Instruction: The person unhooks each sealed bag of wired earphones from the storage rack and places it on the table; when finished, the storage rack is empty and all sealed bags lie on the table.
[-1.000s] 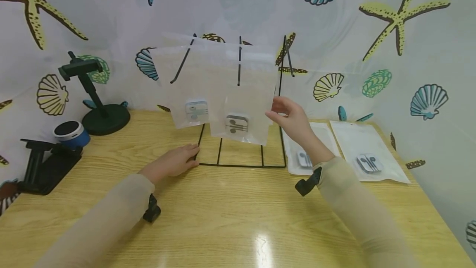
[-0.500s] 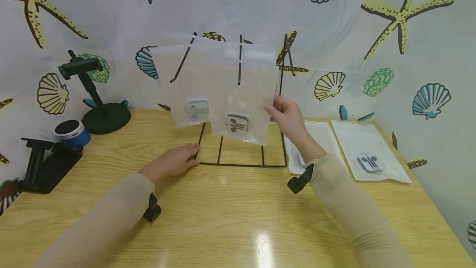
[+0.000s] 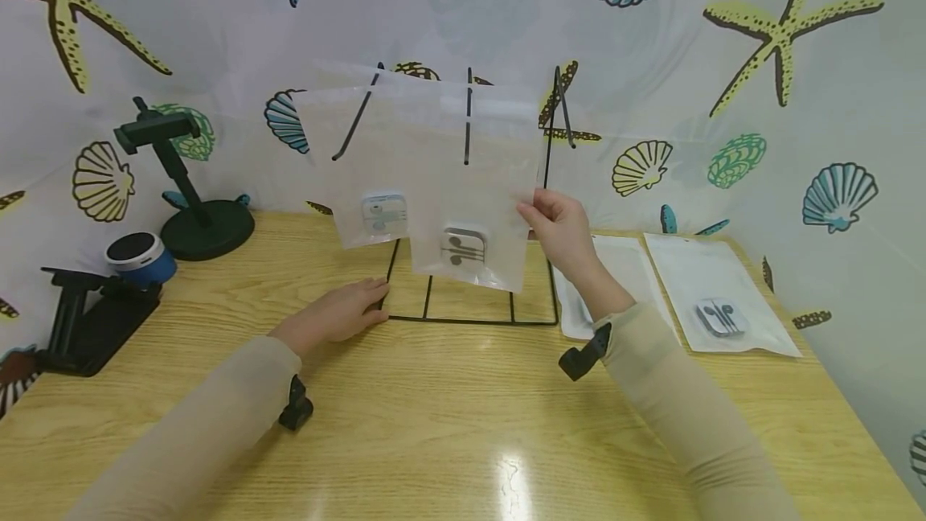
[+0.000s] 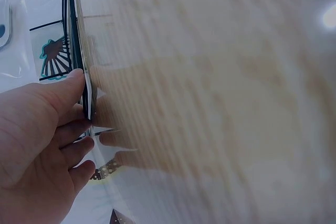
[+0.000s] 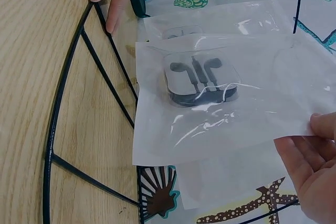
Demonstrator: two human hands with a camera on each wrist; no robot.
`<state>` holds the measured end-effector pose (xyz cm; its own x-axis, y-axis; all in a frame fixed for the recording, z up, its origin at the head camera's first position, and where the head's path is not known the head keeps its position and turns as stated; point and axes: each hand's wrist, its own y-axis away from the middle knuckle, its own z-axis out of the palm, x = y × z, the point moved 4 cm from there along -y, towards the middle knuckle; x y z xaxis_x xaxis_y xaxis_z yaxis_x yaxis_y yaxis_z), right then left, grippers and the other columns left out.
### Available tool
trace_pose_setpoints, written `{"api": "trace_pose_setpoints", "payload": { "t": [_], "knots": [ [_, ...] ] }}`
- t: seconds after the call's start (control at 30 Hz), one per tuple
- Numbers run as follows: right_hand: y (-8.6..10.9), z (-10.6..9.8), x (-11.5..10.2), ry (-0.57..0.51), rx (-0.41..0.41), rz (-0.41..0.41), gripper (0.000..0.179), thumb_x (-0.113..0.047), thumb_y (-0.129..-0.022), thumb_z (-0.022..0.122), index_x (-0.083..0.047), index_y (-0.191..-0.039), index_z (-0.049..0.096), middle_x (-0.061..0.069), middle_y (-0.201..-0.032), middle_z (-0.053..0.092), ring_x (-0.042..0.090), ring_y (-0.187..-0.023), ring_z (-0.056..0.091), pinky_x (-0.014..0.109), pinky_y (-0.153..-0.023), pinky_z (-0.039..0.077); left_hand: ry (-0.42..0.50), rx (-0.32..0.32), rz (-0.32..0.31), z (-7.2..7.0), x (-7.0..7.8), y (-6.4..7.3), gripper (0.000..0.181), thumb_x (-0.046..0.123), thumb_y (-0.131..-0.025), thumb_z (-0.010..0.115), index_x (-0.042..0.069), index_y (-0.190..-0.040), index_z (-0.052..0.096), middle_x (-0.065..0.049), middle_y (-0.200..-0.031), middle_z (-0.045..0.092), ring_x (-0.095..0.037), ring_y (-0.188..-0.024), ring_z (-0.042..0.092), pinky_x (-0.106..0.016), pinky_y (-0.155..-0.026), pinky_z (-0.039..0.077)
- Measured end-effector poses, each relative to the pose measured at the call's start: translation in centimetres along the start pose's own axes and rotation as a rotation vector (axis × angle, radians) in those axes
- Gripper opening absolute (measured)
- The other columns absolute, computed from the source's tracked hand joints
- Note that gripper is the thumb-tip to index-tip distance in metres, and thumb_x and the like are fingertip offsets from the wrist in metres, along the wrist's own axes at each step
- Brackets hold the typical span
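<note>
A black wire rack (image 3: 472,321) with hooks stands on the table. A translucent bag (image 3: 463,183) of boxed earphones (image 3: 465,245) hangs at its middle hook (image 3: 466,143). My right hand (image 3: 564,231) pinches that bag's right edge between thumb and fingers. Another earphone bag (image 3: 354,183) hangs at the left hook, partly overlapped by the first. The right hook (image 3: 566,115) carries no bag. At the rack's front left base corner, my left hand (image 3: 336,312) lies low on the table, its thumb and extended fingertips touching the wire (image 4: 84,87).
Two more bags lie flat at the right: one (image 3: 640,272) partly behind my right arm, the other (image 3: 731,280) beside it with earphones showing. To the left are a dark green stand (image 3: 206,231), a blue and white round device (image 3: 141,260) and a black folding stand (image 3: 97,328).
My right hand and forearm have shifted slightly left, then stayed nearly still. The lower edge of the middle bag has dropped a little. My left hand has not moved.
</note>
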<state>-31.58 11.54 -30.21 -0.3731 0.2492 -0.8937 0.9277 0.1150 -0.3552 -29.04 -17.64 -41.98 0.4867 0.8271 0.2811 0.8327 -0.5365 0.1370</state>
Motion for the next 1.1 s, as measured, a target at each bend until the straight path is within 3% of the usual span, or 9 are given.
{"api": "trace_pose_setpoints", "payload": {
  "t": [0.77, 1.1],
  "knots": [
    [2.2, -0.9, -1.2, 0.006, 0.003, -0.030, 0.019, -0.007, -0.091, 0.059, 0.008, -0.099, 0.067, 0.010, -0.083, 0.066, 0.007, -0.064, 0.056, 0.026, -0.058, 0.054, 0.004, -0.004, -0.010, -0.2, 0.2, 0.1, 0.056, 0.024, -0.097, 0.049, -0.009, -0.139, 0.032, -0.027, -0.142, 0.028, -0.041, -0.130, 0.025, -0.051, -0.104, 0.024],
    [3.8, -1.0, -2.2, 0.006, -0.041, -0.081, 0.015, -0.002, -0.090, 0.059, 0.009, -0.093, 0.068, 0.010, -0.073, 0.066, 0.008, -0.058, 0.054, 0.023, -0.055, 0.052, -0.002, -0.008, -0.001, -0.2, 0.3, 0.2, 0.055, 0.023, -0.097, 0.049, -0.010, -0.138, 0.032, -0.028, -0.142, 0.027, -0.042, -0.130, 0.025, -0.051, -0.104, 0.024]
  ]
}}
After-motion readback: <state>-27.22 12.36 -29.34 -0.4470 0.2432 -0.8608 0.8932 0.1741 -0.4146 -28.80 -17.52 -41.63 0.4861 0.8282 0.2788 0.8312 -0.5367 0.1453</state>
